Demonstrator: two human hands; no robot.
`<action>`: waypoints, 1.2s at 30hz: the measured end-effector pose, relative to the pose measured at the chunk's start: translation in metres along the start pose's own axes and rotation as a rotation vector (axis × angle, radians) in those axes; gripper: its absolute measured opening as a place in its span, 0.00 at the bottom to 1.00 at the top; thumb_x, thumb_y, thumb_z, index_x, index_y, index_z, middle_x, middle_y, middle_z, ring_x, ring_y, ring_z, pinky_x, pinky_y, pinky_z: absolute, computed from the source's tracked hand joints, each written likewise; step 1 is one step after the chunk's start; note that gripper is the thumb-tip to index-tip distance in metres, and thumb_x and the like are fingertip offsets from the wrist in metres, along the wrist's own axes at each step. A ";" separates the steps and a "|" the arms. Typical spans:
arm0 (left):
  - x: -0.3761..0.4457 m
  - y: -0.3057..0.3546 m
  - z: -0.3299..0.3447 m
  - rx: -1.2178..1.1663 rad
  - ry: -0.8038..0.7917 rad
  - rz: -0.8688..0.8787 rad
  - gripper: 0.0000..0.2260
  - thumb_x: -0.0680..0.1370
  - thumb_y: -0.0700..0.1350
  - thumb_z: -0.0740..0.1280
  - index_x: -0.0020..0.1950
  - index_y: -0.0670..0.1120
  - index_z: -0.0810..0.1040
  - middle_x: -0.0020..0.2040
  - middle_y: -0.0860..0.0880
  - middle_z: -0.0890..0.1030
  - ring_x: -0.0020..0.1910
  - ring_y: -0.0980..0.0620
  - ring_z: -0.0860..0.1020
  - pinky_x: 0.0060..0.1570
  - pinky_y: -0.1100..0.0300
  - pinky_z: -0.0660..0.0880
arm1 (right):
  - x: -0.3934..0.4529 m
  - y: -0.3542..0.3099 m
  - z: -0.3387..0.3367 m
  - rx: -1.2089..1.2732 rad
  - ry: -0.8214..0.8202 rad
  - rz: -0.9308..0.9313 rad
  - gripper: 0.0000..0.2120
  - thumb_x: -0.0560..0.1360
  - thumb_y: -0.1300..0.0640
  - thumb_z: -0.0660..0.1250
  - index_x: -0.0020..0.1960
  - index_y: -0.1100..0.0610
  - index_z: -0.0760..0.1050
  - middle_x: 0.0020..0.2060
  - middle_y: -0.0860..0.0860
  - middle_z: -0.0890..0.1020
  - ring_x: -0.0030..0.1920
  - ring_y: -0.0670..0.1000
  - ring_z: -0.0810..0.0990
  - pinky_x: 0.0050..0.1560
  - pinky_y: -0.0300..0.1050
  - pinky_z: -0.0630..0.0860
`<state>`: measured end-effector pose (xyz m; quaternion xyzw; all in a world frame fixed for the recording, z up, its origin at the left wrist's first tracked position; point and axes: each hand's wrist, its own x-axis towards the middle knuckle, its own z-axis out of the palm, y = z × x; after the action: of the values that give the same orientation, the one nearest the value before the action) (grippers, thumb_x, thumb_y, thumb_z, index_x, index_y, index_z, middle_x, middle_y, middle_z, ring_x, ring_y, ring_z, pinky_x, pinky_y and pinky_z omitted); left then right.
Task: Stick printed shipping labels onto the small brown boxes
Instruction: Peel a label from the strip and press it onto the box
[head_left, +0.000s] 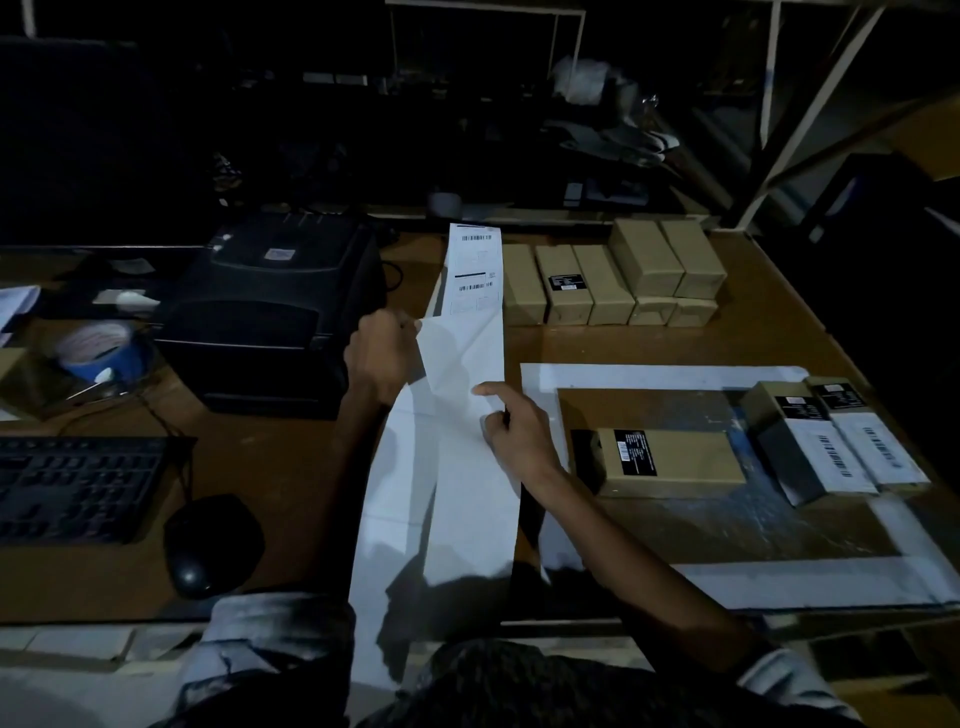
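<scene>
Both hands, left hand (378, 358) and right hand (514, 431), pinch the long glossy label strip (467, 467).

room dim | brown desk (291, 478) | white shelf frame (810, 104) behind

No words or numbers can be made out anywhere: the print is too small and dim. The label strip (474, 270) bears two printed shipping labels with barcodes and fine lines of text, none legible. Black stickers with pale, unreadable print sit on the brown box (670, 462) on the table and on one of the stacked boxes (563, 285), and the labelled boxes (836, 447) at right show only barcodes.
</scene>
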<state>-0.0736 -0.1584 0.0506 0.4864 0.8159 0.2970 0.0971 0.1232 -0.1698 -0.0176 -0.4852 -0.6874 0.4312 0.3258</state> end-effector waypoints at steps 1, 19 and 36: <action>0.000 0.000 0.000 0.003 0.000 -0.014 0.12 0.82 0.49 0.62 0.51 0.44 0.81 0.51 0.40 0.82 0.50 0.36 0.79 0.46 0.51 0.74 | -0.001 -0.001 0.002 -0.021 0.006 -0.027 0.19 0.79 0.67 0.60 0.61 0.49 0.79 0.44 0.54 0.81 0.29 0.44 0.73 0.31 0.39 0.73; -0.001 0.010 0.002 -0.180 -0.193 0.168 0.07 0.80 0.46 0.66 0.42 0.50 0.78 0.39 0.47 0.82 0.38 0.44 0.82 0.42 0.46 0.81 | 0.013 -0.013 0.035 0.070 -0.127 0.074 0.25 0.69 0.67 0.77 0.65 0.55 0.80 0.64 0.51 0.80 0.61 0.52 0.79 0.55 0.37 0.77; 0.034 0.017 -0.039 0.175 0.226 0.187 0.07 0.82 0.45 0.64 0.51 0.43 0.79 0.49 0.42 0.82 0.49 0.39 0.81 0.42 0.51 0.73 | 0.000 0.006 0.015 0.102 -0.227 0.182 0.26 0.71 0.65 0.77 0.67 0.53 0.77 0.65 0.51 0.75 0.61 0.51 0.74 0.48 0.30 0.76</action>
<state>-0.0954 -0.1387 0.0959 0.5302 0.7957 0.2853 -0.0658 0.1126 -0.1727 -0.0289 -0.4766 -0.6501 0.5454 0.2297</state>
